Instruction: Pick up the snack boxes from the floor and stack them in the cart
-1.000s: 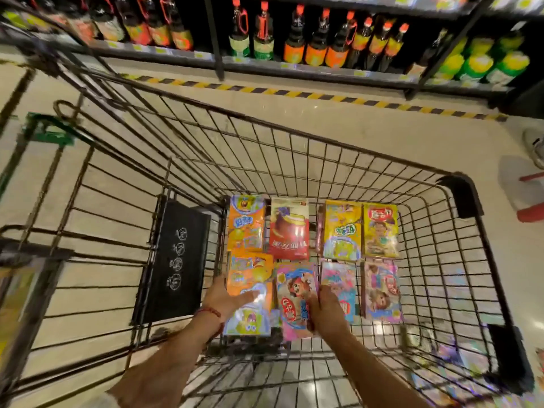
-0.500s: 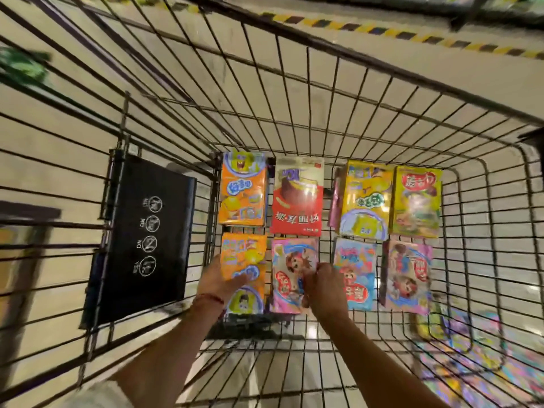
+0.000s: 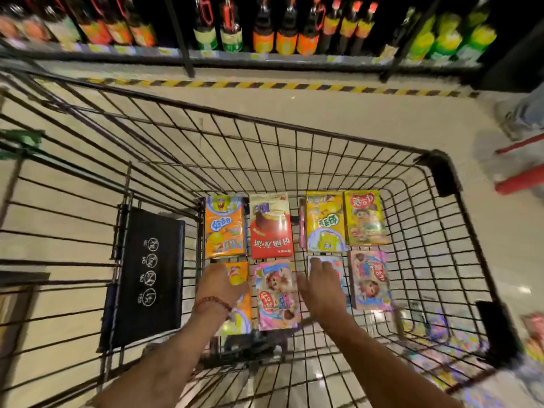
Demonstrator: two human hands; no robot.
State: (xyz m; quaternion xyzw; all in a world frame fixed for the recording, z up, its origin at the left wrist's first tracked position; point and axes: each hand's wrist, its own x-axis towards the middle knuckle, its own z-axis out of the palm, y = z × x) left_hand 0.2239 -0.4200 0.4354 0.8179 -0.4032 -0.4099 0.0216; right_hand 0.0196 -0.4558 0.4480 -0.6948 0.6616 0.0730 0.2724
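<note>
Several snack boxes lie flat in two rows on the bottom of the black wire cart [image 3: 265, 119]. The far row holds an orange box [image 3: 224, 226], a red box [image 3: 270, 225], a yellow box [image 3: 323, 225] and a green-yellow box [image 3: 365, 217]. In the near row, my left hand [image 3: 222, 285] rests flat on another orange box [image 3: 240, 315], fingers spread. A pink box [image 3: 276, 294] lies between my hands. My right hand [image 3: 322, 285] lies flat on a light blue box [image 3: 338, 265]. Another pink box [image 3: 371, 279] sits at the right.
The cart's black child-seat flap [image 3: 144, 275] hangs at the left. More colourful boxes [image 3: 435, 331] lie on the floor beyond the cart's right side. A shelf of bottles [image 3: 279, 25] runs across the back above striped floor tape [image 3: 265, 83]. A person's leg [image 3: 527, 113] stands far right.
My right hand let go of the pink box's edge and moved right onto the light blue box. My left hand shifted slightly up on the orange box. The camera tilted back up.
</note>
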